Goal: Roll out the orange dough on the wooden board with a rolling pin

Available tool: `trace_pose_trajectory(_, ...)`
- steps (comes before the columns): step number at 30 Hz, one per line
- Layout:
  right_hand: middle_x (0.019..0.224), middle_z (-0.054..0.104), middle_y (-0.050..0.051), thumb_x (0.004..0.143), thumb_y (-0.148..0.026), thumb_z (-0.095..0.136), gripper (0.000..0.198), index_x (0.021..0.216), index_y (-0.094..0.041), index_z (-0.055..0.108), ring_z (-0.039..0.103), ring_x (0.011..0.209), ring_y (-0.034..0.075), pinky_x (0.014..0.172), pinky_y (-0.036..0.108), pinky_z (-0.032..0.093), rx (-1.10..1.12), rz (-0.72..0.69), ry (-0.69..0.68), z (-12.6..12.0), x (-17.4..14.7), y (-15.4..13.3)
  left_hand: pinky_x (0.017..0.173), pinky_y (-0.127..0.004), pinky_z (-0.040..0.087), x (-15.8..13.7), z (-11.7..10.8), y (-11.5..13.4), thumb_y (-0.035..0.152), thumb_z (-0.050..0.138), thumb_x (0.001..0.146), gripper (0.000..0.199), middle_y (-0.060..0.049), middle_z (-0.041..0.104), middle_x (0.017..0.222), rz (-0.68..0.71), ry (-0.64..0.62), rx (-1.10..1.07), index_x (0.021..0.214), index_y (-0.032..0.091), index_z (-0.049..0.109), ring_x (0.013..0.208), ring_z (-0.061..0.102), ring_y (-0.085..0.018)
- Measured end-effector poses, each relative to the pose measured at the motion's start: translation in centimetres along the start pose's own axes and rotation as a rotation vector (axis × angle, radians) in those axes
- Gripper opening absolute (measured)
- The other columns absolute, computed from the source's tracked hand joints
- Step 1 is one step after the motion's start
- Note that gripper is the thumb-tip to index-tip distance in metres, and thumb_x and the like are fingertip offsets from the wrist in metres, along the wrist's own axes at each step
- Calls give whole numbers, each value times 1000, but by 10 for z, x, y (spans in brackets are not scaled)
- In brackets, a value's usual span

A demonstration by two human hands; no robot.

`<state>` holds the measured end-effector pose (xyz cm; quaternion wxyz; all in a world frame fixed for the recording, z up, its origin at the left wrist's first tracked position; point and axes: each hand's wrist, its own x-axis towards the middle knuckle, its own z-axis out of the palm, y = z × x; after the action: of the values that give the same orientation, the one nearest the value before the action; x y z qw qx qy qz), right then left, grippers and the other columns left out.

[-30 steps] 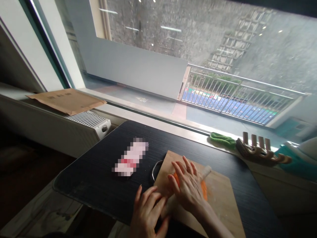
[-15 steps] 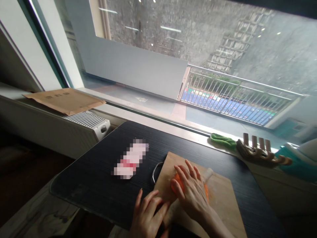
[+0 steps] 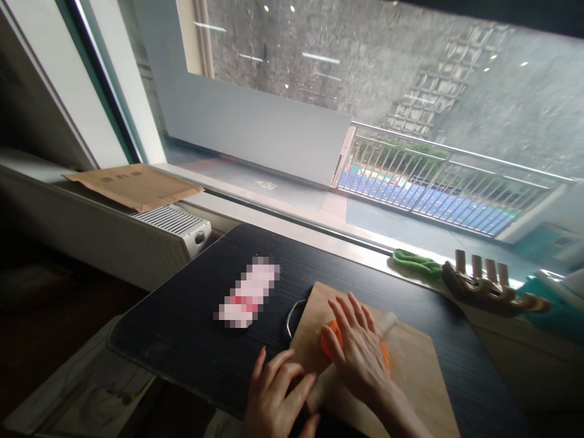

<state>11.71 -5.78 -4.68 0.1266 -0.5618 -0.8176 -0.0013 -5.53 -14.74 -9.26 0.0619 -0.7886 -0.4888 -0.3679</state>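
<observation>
My right hand lies open, fingers stretched, on top of an orange lump that looks like dough. Orange shows on both sides of the hand, while the middle of the lump is covered. A pale rod resembling a rolling pin slants across the wooden board and passes behind my right hand. Its thicker near part lies by my left hand, whose fingers are bent and apart at the board's left edge. Whether those fingertips touch the rod I cannot tell.
The board, with a metal handle, rests on a dark table. Farther left lies a blurred pink-white item. Along the sill are a green cloth and a brown slotted holder. A brown envelope covers part of the radiator.
The whole view has shifted slightly, so everything appears a little farther right. Both hands keep nearly the same places on and beside the board.
</observation>
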Motion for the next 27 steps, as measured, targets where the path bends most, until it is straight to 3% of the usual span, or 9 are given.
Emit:
trace_pose_trajectory(2,145,36,2,93,-45,32,50,137,-22,39,16,139,24,111,45,16,-35,-21,36,-1,-20,8,106,-56,23,-3,5,4,23,55,74,38,-6,64,98,-10,-12,-46,112,22,58,112,53,-28)
trace_pose_trajectory(4,145,36,2,93,-43,32,49,137,-22,39,15,139,24,111,46,15,-43,-33,49,-1,-20,7,106,-55,24,-2,6,4,20,55,74,40,-7,64,100,-1,-29,-48,114,21,57,112,52,-28)
trace_pose_trajectory(10,139,44,7,93,-49,30,54,136,-17,40,16,138,25,110,47,15,66,31,-48,2,64,-28,99,-51,35,15,-7,-10,17,54,80,40,-6,65,103,-55,-5,107,120,20,51,107,55,-25)
trace_pose_trajectory(12,139,44,8,92,-51,31,57,136,-16,40,18,138,26,109,48,17,89,31,-96,2,75,-33,98,-51,37,15,-9,-12,17,53,81,38,-5,65,102,-71,16,134,119,21,52,107,55,-25)
trace_pose_trajectory(14,141,43,8,92,-53,31,59,137,-17,39,19,137,27,109,48,18,84,34,-104,1,62,-26,98,-50,36,12,-8,-11,18,55,80,38,-5,65,102,-54,8,135,118,22,54,108,55,-25)
trace_pose_trajectory(19,144,38,3,92,-49,32,53,137,-21,40,17,138,25,110,46,20,-6,26,-10,-2,-17,7,103,-49,33,2,0,-3,25,59,75,42,-5,65,102,84,-43,22,116,24,57,111,55,-26)
trace_pose_trajectory(21,145,37,2,93,-47,32,52,137,-21,40,16,139,24,111,45,19,-27,23,3,-3,-28,12,103,-49,33,2,2,-1,23,59,73,43,-5,65,103,88,-52,-6,117,23,56,111,54,-26)
trace_pose_trajectory(23,144,37,2,93,-46,30,52,138,-21,40,15,139,24,111,44,18,-21,44,-5,-3,-14,8,103,-49,33,6,1,-1,20,58,75,43,-5,65,103,40,-40,4,118,22,56,110,55,-26)
trace_pose_trajectory(27,142,40,6,94,-50,25,56,139,-18,37,15,139,25,110,46,17,40,113,-79,2,51,-15,100,-48,37,14,-5,-7,18,55,79,44,-5,66,104,-72,13,76,123,22,51,106,57,-24)
